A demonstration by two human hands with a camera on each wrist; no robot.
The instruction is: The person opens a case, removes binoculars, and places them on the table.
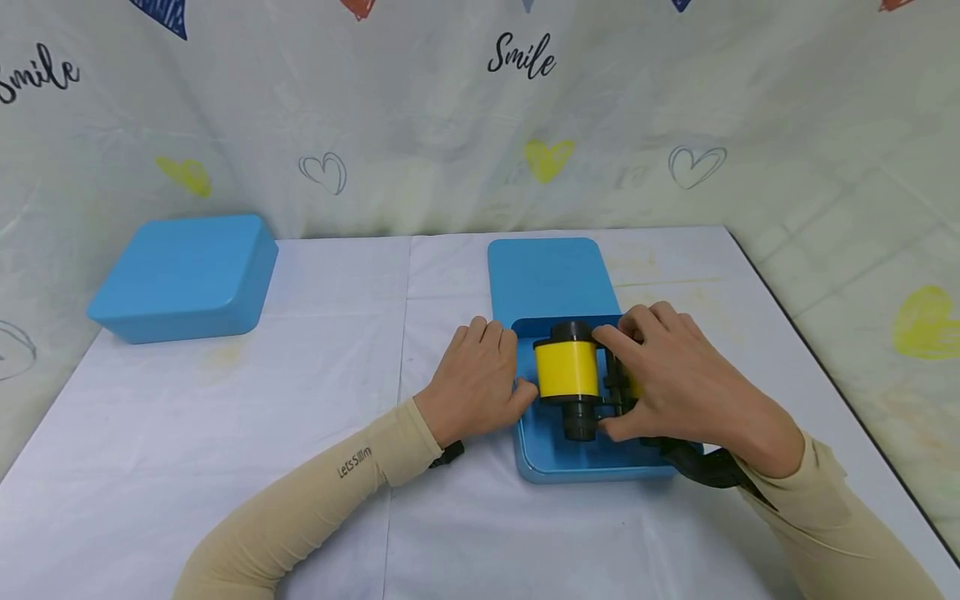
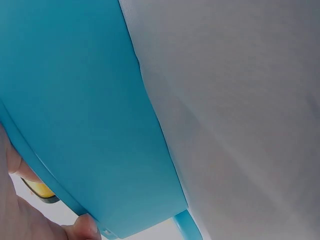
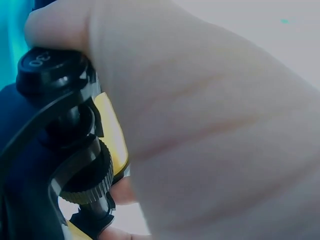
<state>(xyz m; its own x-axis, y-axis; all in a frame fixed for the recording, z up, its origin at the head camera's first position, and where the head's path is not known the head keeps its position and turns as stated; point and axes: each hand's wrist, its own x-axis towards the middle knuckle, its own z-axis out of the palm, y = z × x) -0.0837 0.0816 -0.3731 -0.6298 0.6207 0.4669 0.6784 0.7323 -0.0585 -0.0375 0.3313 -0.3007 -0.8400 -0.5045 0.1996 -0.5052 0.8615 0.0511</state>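
Yellow and black binoculars (image 1: 567,371) are over the inside of a blue box (image 1: 600,471) in the head view. My right hand (image 1: 675,383) grips them from the right, thumb at the near end and fingers at the far end, covering most of the right barrel. A black strap (image 1: 701,462) trails from them under my right wrist. In the right wrist view the ridged focus wheel (image 3: 92,182) shows beside the palm. My left hand (image 1: 480,379) holds the box's left rim; the left wrist view shows the outer wall (image 2: 95,115) with fingertips along its edge.
The box's flat blue lid (image 1: 551,275) lies folded back behind it. A second blue box (image 1: 183,279), closed, stands at the back left of the white-covered table (image 1: 315,517). A printed cloth backdrop (image 1: 420,108) hangs behind the table.
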